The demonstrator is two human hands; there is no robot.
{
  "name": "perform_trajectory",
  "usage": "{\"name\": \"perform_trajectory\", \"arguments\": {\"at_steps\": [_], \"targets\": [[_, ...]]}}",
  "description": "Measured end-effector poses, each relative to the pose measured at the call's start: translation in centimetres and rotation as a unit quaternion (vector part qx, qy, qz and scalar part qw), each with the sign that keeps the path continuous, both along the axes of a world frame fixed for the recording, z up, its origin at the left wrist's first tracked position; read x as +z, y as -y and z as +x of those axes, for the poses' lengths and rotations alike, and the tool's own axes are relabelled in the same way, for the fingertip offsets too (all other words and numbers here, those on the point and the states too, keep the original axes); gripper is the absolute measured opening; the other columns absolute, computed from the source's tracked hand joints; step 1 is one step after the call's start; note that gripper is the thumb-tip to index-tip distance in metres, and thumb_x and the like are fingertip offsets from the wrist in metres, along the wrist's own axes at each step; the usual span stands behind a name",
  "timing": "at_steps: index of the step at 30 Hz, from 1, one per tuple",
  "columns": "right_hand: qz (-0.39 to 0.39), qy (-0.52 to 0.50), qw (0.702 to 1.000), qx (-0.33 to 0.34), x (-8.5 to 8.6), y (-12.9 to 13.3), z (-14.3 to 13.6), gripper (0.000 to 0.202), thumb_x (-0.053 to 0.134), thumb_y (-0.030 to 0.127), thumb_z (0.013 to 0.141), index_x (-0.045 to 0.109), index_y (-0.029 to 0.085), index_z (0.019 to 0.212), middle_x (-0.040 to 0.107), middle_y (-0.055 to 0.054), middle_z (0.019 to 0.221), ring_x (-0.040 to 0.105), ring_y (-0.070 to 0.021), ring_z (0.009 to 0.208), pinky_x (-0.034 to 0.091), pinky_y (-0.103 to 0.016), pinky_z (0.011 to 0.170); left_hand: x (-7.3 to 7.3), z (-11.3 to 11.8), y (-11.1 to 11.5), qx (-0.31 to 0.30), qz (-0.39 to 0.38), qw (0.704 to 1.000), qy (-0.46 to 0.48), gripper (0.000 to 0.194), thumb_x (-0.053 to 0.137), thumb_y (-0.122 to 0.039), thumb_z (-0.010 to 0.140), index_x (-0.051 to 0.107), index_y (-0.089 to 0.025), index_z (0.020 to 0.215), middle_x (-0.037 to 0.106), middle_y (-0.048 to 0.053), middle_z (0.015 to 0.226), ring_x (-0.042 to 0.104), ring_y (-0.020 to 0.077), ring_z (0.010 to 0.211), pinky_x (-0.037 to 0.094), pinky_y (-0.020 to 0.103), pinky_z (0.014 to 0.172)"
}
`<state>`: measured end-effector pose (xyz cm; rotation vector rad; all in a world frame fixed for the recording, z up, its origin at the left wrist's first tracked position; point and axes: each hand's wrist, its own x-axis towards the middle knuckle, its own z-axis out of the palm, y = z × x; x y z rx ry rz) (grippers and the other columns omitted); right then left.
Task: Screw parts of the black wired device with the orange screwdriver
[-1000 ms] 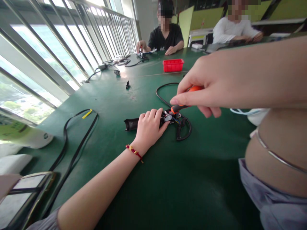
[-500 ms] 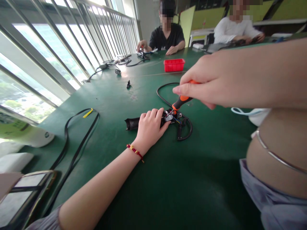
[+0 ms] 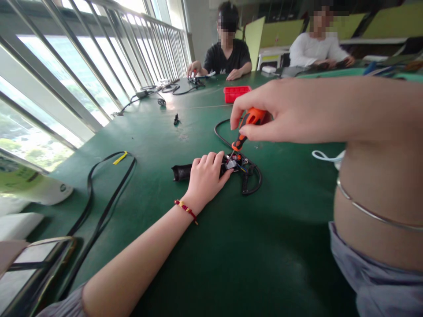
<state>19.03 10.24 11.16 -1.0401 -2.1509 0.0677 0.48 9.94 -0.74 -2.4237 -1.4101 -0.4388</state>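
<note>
My left hand (image 3: pixel 207 176) is wrapped over a black tubular device (image 3: pixel 181 172) lying on the green table, pinning it down. At its right end the device is opened up, showing wires, a silvery block (image 3: pixel 231 164) and a small red-orange part. My right hand (image 3: pixel 264 112) grips an orange-and-black screwdriver (image 3: pixel 240 141) by its handle, thumb on the near side and index finger curled on the far side. The screwdriver slants down, its tip among the exposed parts beside my left fingers; exactly what it touches is too small to tell. A black cable (image 3: pixel 259 180) loops around the open end.
Beyond the device are a red bin (image 3: pixel 236 94) and a small black piece (image 3: pixel 176 119). A black strap with a yellow tag (image 3: pixel 120 158) lies left, near a phone-like object (image 3: pixel 36 268). Across the table, one person (image 3: pixel 228 57) handles cabled parts; another person (image 3: pixel 317 50) sits further right.
My right hand has shifted its grip on the screwdriver, with more of the orange handle now showing between the fingers. The screwdriver stands steeper. My left hand stays on the device.
</note>
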Motion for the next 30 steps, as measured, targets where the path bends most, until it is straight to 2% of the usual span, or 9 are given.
{"name": "perform_trajectory", "arguments": {"at_steps": [1, 4, 6, 10, 13, 18, 23, 27, 30], "targets": [[-0.054, 0.096, 0.993, 0.038, 0.9, 0.5, -0.7, 0.025, 0.068, 0.035, 0.073, 0.06, 0.018, 0.058, 0.045, 0.007, 0.046, 0.04, -0.0014, 0.039, 0.025, -0.02, 0.04, 0.2, -0.1, 0.2, 0.0, 0.0, 1.0, 0.0, 0.045, 0.037, -0.045, 0.09, 0.045, -0.014, 0.122, 0.058, 0.011, 0.102, 0.054, 0.0242, 0.09, 0.038, 0.036, 0.075], [-0.008, 0.061, 0.998, -0.024, 1.7, 2.5, -2.6, 0.027, 0.055, 0.036, 0.084, 0.057, 0.018, 0.064, 0.047, 0.003, 0.049, 0.042, -0.0057, 0.043, 0.029, -0.024, 0.043, 0.5, -0.5, 0.6, 0.0, 0.0, 1.0, 0.0, 0.044, 0.038, -0.045, 0.09, 0.046, -0.014, 0.12, 0.058, 0.01, 0.1, 0.054, 0.0244, 0.089, 0.038, 0.036, 0.074], [0.021, -0.009, 0.996, -0.082, 0.4, 3.9, -3.7, 0.025, 0.052, 0.036, 0.084, 0.056, 0.019, 0.067, 0.052, 0.002, 0.056, 0.046, -0.0085, 0.049, 0.034, -0.025, 0.047, 0.6, -0.8, 0.8, -0.001, 0.003, 1.0, 0.001, 0.044, 0.038, -0.045, 0.09, 0.046, -0.014, 0.119, 0.058, 0.01, 0.099, 0.054, 0.0245, 0.089, 0.038, 0.036, 0.074], [0.052, -0.155, 0.982, -0.091, -3.7, 6.6, -4.2, 0.013, 0.055, 0.036, 0.081, 0.056, 0.025, 0.088, 0.055, 0.003, 0.064, 0.048, -0.0108, 0.051, 0.04, -0.026, 0.049, 0.7, -1.5, 1.1, -0.008, 0.006, 1.0, 0.012, 0.044, 0.038, -0.044, 0.09, 0.046, -0.013, 0.119, 0.058, 0.01, 0.101, 0.054, 0.0245, 0.091, 0.039, 0.036, 0.076], [0.056, -0.186, 0.978, -0.081, -6.3, 8.3, -3.5, 0.025, 0.057, 0.028, 0.078, 0.052, 0.031, 0.103, 0.054, 0.003, 0.066, 0.051, -0.0134, 0.054, 0.045, -0.028, 0.052, 0.7, -1.9, 1.2, -0.01, -0.001, 0.999, 0.032, 0.044, 0.04, -0.044, 0.089, 0.046, -0.013, 0.12, 0.057, 0.01, 0.104, 0.054, 0.0237, 0.093, 0.039, 0.036, 0.079], [0.066, -0.211, 0.974, -0.046, -9.6, 9.9, -1.4, 0.042, 0.054, 0.017, 0.077, 0.049, 0.029, 0.117, 0.058, -0.002, 0.085, 0.057, -0.0142, 0.061, 0.05, -0.028, 0.052, 0.9, -1.8, 0.9, -0.007, -0.015, 0.998, 0.064, 0.041, 0.044, -0.043, 0.087, 0.048, -0.016, 0.118, 0.057, 0.008, 0.102, 0.055, 0.0225, 0.093, 0.039, 0.035, 0.08], [0.046, -0.184, 0.982, -0.027, -11.2, 9.6, 0.0, 0.036, 0.054, 0.015, 0.079, 0.053, 0.027, 0.113, 0.061, 0.0, 0.078, 0.058, -0.0118, 0.058, 0.05, -0.023, 0.049, 1.1, -1.6, 0.4, -0.007, -0.004, 0.997, 0.081, 0.04, 0.049, -0.042, 0.084, 0.049, -0.017, 0.116, 0.057, 0.006, 0.101, 0.055, 0.0213, 0.091, 0.04, 0.034, 0.08], [0.082, -0.197, 0.976, -0.031, -11.3, 9.2, 0.0, 0.046, 0.06, 0.014, 0.073, 0.051, 0.023, 0.117, 0.059, -0.002, 0.085, 0.059, -0.0126, 0.067, 0.051, -0.023, 0.056, 1.3, -1.5, 0.2, -0.002, 0.024, 0.997, 0.077, 0.038, 0.052, -0.036, 0.082, 0.05, -0.016, 0.114, 0.057, 0.006, 0.1, 0.054, 0.021, 0.091, 0.039, 0.034, 0.087], [0.072, -0.215, 0.974, -0.001, -11.2, 9.1, 0.0, 0.051, 0.061, 0.011, 0.069, 0.049, 0.024, 0.117, 0.057, -0.004, 0.089, 0.059, -0.0148, 0.073, 0.052, -0.026, 0.059, 1.4, -1.1, 0.1, 0.011, 0.023, 0.997, 0.074, 0.038, 0.053, -0.033, 0.08, 0.049, -0.017, 0.114, 0.057, 0.005, 0.1, 0.055, 0.02, 0.087, 0.042, 0.032, 0.083]]}}
